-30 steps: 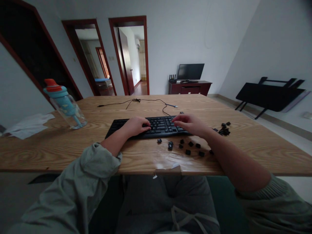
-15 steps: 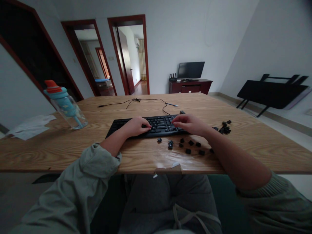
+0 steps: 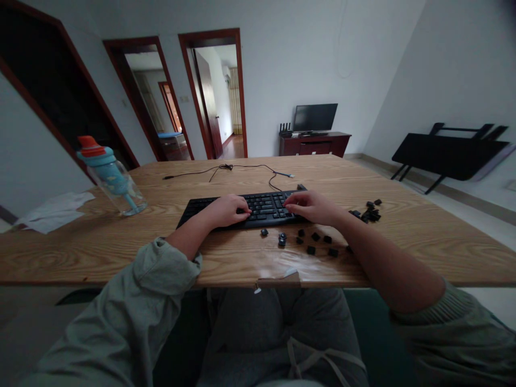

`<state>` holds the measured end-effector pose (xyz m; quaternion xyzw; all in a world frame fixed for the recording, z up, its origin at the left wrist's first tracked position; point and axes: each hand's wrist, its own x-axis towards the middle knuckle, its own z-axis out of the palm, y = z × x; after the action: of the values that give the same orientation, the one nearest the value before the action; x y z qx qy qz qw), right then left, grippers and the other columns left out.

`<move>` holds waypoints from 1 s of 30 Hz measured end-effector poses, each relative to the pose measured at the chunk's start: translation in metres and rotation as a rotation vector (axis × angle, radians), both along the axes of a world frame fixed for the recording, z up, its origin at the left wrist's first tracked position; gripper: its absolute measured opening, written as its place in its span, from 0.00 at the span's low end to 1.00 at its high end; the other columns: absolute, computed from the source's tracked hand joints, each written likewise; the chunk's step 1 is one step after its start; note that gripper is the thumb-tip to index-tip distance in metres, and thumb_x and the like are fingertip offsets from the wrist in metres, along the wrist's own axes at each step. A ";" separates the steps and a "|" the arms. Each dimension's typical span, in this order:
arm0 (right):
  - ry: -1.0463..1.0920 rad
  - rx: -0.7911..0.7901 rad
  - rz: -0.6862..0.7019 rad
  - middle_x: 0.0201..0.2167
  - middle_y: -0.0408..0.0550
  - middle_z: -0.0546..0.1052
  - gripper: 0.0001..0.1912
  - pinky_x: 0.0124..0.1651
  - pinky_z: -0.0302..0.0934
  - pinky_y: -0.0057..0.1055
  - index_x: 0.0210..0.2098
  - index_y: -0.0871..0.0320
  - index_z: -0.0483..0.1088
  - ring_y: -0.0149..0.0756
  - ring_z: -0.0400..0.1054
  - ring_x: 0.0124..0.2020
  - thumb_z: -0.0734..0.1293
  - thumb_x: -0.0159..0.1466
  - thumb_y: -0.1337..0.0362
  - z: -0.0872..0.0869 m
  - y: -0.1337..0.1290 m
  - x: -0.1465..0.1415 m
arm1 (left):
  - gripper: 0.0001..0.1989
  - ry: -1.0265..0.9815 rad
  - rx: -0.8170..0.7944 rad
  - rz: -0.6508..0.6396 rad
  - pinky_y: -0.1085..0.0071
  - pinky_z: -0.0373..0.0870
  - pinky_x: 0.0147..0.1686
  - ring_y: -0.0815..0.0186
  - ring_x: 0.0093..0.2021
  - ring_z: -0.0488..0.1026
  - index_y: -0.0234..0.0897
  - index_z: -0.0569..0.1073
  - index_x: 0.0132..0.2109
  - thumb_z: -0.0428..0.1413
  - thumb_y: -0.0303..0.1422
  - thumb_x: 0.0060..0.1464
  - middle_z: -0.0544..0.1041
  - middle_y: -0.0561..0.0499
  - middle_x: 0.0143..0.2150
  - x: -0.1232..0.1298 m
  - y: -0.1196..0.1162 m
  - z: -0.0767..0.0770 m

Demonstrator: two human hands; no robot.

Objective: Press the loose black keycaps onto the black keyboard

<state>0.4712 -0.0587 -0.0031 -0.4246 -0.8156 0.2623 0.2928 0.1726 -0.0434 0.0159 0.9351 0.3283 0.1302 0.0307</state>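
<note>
A black keyboard (image 3: 262, 207) lies on the wooden table in front of me. My left hand (image 3: 230, 210) rests over its left half, fingers curled and thumb and fingertips drawn together; anything between them is too small to make out. Over the number-pad side is my right hand (image 3: 308, 206), its fingers bent and close together at the keys, and what they hold, if anything, is hidden. Several loose black keycaps (image 3: 311, 250) are scattered on the near side of the keyboard. Another pile of keycaps (image 3: 373, 215) sits to the right, beyond my right forearm.
A clear bottle with a red and blue lid (image 3: 116, 180) stands at the left, beside white tissues (image 3: 56, 212). A black cable (image 3: 242, 165) runs behind the keyboard. Brown tape (image 3: 278, 281) covers part of the table's front edge.
Both hands stay at nearly the same places on the keyboard. The view has shifted very slightly.
</note>
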 end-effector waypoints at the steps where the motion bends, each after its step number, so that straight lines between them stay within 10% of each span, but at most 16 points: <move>1: -0.003 -0.005 -0.007 0.34 0.48 0.78 0.17 0.34 0.60 0.31 0.39 0.58 0.77 0.35 0.68 0.32 0.66 0.63 0.51 0.000 0.000 0.000 | 0.11 0.011 0.007 0.005 0.69 0.69 0.42 0.63 0.38 0.76 0.36 0.81 0.39 0.55 0.34 0.59 0.80 0.45 0.39 0.001 0.000 0.001; 12: -0.044 0.033 -0.095 0.33 0.49 0.78 0.19 0.34 0.59 0.33 0.40 0.59 0.77 0.36 0.67 0.31 0.64 0.64 0.49 0.004 -0.002 0.004 | 0.16 -0.002 0.019 -0.029 0.67 0.68 0.48 0.63 0.43 0.74 0.38 0.83 0.40 0.52 0.39 0.62 0.78 0.45 0.44 -0.009 -0.007 -0.002; 19: 0.014 0.101 -0.144 0.34 0.51 0.78 0.22 0.36 0.61 0.34 0.38 0.58 0.77 0.40 0.69 0.34 0.64 0.63 0.46 0.007 -0.001 0.010 | 0.24 -0.781 0.166 0.570 0.68 0.71 0.42 0.63 0.42 0.73 0.32 0.77 0.54 0.47 0.42 0.61 0.78 0.43 0.48 -0.106 0.015 0.016; 30: -0.009 0.134 -0.153 0.31 0.49 0.77 0.19 0.35 0.61 0.34 0.36 0.57 0.77 0.39 0.68 0.32 0.64 0.62 0.48 0.009 -0.004 0.011 | 0.23 -0.490 -0.233 0.637 0.67 0.69 0.40 0.60 0.38 0.74 0.32 0.80 0.42 0.60 0.46 0.45 0.80 0.44 0.37 -0.165 0.029 -0.017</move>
<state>0.4820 -0.0628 0.0061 -0.4662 -0.7978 0.1823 0.3361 0.0080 -0.0140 -0.0011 0.7185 0.5964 0.3140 0.1716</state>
